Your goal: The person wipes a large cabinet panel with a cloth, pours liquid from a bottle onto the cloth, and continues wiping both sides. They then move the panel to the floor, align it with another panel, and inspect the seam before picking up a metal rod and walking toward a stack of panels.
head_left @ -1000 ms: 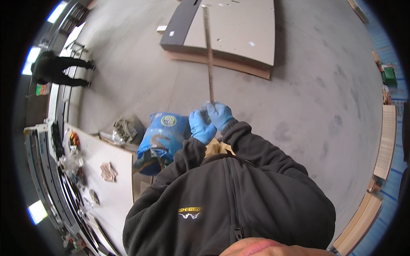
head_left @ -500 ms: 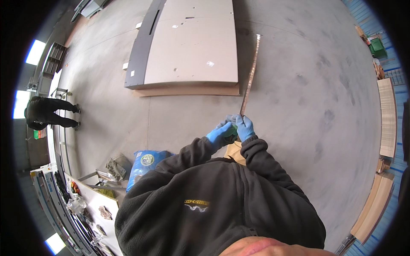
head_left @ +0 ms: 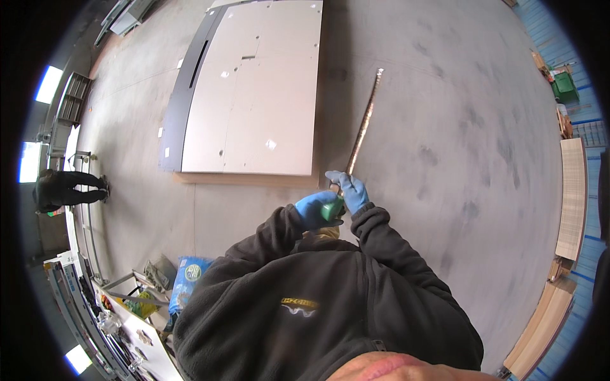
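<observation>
In front of my chest, my blue-gloved left hand (head_left: 312, 210) is closed around the green case (head_left: 332, 209) of a tape measure. Its long metallic blade (head_left: 365, 121) stretches out ahead, slightly to the right. Close beside the case, my right hand (head_left: 349, 189), also in a blue glove, grips the blade near where it leaves the case. Part of the case is hidden by my left fingers. The blade's far end reaches out beside a large pale panel (head_left: 254, 120) with a dark grey side strip.
At the far left a person (head_left: 67, 190) in dark clothes is bending over. A blue bag (head_left: 189, 279) and a white board with scraps (head_left: 155, 349) are at the lower left. Wooden boards (head_left: 572, 197) and a green bin (head_left: 564, 87) line the right side.
The panel now appears nearer and farther left. Less of the blade reaches out ahead, and the green case shows more plainly in my left hand.
</observation>
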A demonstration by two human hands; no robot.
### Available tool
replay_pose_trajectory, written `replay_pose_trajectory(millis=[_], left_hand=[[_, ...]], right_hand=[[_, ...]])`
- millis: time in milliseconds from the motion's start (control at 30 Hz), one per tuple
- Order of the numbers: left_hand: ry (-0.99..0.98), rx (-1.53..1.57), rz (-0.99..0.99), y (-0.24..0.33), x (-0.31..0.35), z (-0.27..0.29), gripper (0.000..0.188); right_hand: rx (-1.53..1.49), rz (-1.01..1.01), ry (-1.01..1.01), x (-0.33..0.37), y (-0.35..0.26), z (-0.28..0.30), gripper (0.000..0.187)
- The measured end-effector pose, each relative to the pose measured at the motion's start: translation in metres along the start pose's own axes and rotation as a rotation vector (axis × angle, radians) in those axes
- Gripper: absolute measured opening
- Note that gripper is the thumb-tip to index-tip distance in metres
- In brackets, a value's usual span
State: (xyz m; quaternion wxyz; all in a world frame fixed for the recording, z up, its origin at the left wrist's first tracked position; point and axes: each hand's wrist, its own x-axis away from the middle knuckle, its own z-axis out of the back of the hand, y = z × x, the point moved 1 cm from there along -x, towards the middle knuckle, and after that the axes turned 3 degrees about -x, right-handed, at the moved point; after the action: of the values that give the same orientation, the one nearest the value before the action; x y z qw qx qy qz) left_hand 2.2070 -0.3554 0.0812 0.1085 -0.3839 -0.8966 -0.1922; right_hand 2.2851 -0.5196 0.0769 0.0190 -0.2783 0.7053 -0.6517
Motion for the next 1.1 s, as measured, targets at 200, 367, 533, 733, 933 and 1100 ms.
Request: replay_pose_trajectory(millis=[200,367,533,733,933,1100], left_hand=[[0.117,-0.25,-0.015,0.135,-0.173,-0.028,0.041],[0.117,-0.396,0.019,0.274,-0.267,-0.084,0.055],[0.168,-0.62,-0.023,0.396,-0.381,-0.07,0.052],[0.3,-0.892,0.117,0.538,-0.489,-0.04,0.061],[0.448,-0.538,-0.084,0.654,-0.55,-0.019,0.043],[0.523,-0.38,-0.176,0.749,-0.607,0.023,0.029]], right_hand=[[0.056,-0.02,-0.033,-0.155,-0.106,0.119,0.05],[-0.004,0.063,0.079,-0.281,-0.2,0.194,0.048],[0.059,0.033,0.347,-0.468,-0.25,0.302,0.046],[-0.173,0.223,0.28,-0.739,-0.341,0.45,0.042],[-0.015,0.232,0.093,-0.944,-0.423,0.421,0.041],[0.052,0.227,0.043,-1.108,-0.471,0.378,0.041]])
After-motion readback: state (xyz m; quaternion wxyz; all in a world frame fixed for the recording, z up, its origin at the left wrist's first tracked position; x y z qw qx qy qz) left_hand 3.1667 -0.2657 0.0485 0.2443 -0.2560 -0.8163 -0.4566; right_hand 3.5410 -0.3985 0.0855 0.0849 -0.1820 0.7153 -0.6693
